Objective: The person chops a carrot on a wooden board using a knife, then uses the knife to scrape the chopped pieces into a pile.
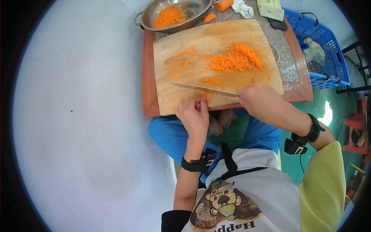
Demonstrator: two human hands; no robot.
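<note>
My right hand [259,101] grips the handle end of a kitchen knife [208,90], whose long blade points left across the near part of a wooden cutting board [174,91]. Just below the blade, my left hand [194,114] has its fingers bent together over a small bit of carrot [205,94] near the board's front edge. Beyond the blade lies a little row of diced carrot [211,81]. A larger heap of diced carrot [237,58] spreads over the right part of the board, and some carrot strips [189,51] lie to its left.
A metal bowl [197,19] with chopped carrot stands behind the board. Carrot pieces [223,5], a crumpled white tissue [242,8] and a dark flat object [277,23] are at the table's back. A blue plastic basket [328,33] is at right; a white wall [85,116] borders the left.
</note>
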